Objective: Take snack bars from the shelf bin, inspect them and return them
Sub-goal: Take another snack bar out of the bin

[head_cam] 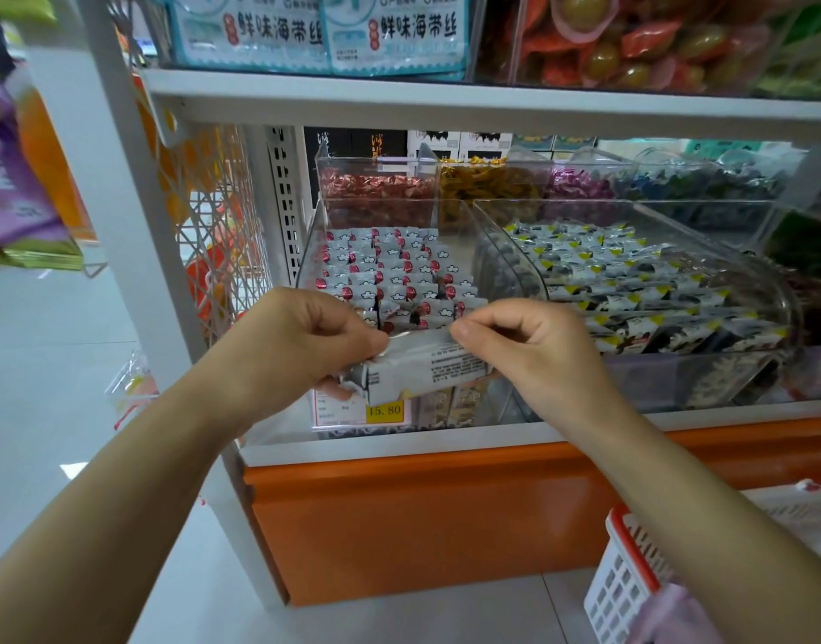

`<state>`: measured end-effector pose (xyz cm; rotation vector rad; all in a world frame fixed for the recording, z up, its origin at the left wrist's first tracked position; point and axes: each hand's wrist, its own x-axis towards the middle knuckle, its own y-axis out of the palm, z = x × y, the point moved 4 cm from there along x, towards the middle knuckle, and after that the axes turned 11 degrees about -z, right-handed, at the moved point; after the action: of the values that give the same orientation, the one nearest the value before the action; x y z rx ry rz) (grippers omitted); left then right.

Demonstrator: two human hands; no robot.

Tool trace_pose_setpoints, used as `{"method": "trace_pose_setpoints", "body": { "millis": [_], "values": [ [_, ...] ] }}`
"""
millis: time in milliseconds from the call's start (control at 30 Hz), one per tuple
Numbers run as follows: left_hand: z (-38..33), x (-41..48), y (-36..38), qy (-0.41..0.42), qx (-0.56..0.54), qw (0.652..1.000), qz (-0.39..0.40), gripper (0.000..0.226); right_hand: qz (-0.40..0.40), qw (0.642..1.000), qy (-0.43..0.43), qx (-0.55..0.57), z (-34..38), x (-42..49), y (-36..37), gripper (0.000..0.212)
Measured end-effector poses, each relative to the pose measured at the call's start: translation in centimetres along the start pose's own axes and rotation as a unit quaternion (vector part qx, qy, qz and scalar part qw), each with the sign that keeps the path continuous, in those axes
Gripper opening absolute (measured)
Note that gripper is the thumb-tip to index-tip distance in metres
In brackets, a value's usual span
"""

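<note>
One shelf [446, 93], white frame, orange base [422, 518], seen from the aisle.

Several pale blue packets [325, 30] on the upper tier, with Chinese print.

Two large clear bins on the lower tier, side by side. Left bin [308, 244]: white-wrapped bars [390, 267] with red dots and cloud marks, standing in rows. Right bin [787, 313]: bars in black, white and yellow wrappers, lying in rows.

Four or so smaller clear bins behind these, holding wrapped sweets [376, 188] in red, yellow, purple and blue.

One red and white basket [627, 574], lower right, partly out of view.

Two hands, bare forearms reaching in from below. Left hand [302, 337]: fingers curled round the left end of a bar. Right hand [534, 350]: thumb and forefinger pinching the upper edge of the same bar near its right end, other fingers curled.

One held bar [427, 369], grey-white wrapper, small print facing up, roughly level, just in front of the left bin and out of it.

One yellow price tag [385, 409] reading 15.80, on the left bin's front, just below the held bar.
</note>
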<state>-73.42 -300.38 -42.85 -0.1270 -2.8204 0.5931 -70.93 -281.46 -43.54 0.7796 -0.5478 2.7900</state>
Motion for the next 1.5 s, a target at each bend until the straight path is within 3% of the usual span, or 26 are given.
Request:
{"method": "trace_pose_setpoints", "body": {
  "millis": [300,567,767,1033,1167,1300,1500],
  "values": [
    [-0.7,0.1,-0.4,0.046,0.018,0.999,0.008,0.022,0.026,0.992,0.073,0.103,-0.2,0.2,0.1,0.018],
    [-0.1,-0.3,0.8,0.012,-0.005,0.999,0.049,0.031,-0.044,0.999,0.013,-0.006,-0.7,0.3,-0.2,0.016],
    [-0.2,-0.2,0.7,0.04,0.009,0.998,0.047,0.026,0.085,0.984,0.138,0.077,-1.3,1.0,-0.8,0.016],
    [-0.2,-0.3,1.3,0.056,0.044,0.995,0.064,0.017,0.159,0.968,0.163,0.108,-1.8,1.4,-1.5,0.014],
    [-0.4,-0.5,1.5,0.054,0.04,0.995,0.076,0.027,0.18,0.961,0.165,0.126,-2.0,1.3,-1.7,0.012],
    [-0.1,-0.5,1.6,0.049,0.037,0.995,0.08,0.024,0.154,0.968,0.156,0.12,-2.4,1.3,-1.8,0.012],
    [0.2,0.2,0.6,0.04,0.041,0.998,-0.017,0.007,0.144,0.975,0.118,0.124,-1.8,0.9,-1.0,0.031]
  ]
}}
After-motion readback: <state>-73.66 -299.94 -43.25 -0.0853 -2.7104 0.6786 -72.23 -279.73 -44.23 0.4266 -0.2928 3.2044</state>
